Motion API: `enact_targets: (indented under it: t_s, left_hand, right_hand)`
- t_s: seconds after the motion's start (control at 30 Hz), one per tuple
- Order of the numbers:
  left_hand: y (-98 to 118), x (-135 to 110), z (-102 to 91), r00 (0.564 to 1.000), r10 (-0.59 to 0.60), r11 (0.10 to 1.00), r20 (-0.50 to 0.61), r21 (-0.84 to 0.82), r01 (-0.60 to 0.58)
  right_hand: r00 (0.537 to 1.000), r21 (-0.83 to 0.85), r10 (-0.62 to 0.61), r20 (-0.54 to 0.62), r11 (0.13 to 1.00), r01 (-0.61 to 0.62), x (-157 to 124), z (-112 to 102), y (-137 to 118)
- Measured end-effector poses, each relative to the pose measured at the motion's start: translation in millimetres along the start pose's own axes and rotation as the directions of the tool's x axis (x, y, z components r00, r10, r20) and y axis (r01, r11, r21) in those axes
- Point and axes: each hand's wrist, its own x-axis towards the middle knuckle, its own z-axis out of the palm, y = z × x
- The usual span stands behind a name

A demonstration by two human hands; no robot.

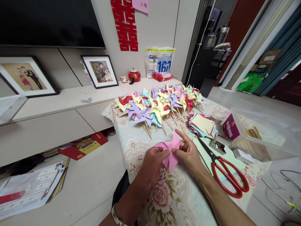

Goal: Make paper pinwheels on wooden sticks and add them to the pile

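Between my two hands is a pink paper pinwheel (173, 159), its blades folded in toward the middle. My left hand (154, 158) pinches its left side, thumb near the centre. From the other side my right hand (187, 150) grips it with the thumb close to the centre and the index finger stretched upward. No stick shows on this pinwheel. Just beyond, many finished paper pinwheels (160, 110) in yellow, purple, blue and red lie massed on their sticks. To the right of my right hand rest red-handled scissors (223, 168), partly on pale green paper (204, 153).
A stack of cut coloured paper (203, 125) lies right of the pinwheels. Beside it are a small box of metal pins (218, 146), a white box (244, 156), a round clear tub (218, 116) and a plastic bin (270, 138) holding wooden sticks (253, 133). A floral cloth (162, 196) covers the table.
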Motion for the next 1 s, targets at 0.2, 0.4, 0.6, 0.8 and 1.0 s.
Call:
enact_targets:
  t_s: [0.2,0.4,0.6,0.8,1.0]
  left_hand:
    - [-13,10,-0.2,0.999,-0.015,0.989,-0.051,-0.148,0.007]
    - [-16,13,-6.5,0.999,-0.003,0.992,-0.038,-0.129,-0.002]
    - [-5,17,-20.0,0.994,0.037,0.985,-0.106,-0.161,-0.054]
    - [-6,24,-28.5,0.981,0.065,0.979,-0.185,-0.177,-0.099]
    - [-9,25,-27.1,0.977,0.063,0.983,-0.203,-0.154,-0.095]
  right_hand:
    - [0.999,0.010,0.013,0.038,1.000,-0.013,0,-1,3]
    - [0.997,-0.060,-0.038,0.067,0.997,0.042,2,-1,9]
    - [0.869,-0.506,-0.491,0.067,0.734,0.454,0,-7,10]
    - [0.716,-0.628,-0.527,0.458,0.378,0.680,-6,-6,8]
    - [0.691,-0.657,-0.479,0.542,0.271,0.704,-10,0,6]
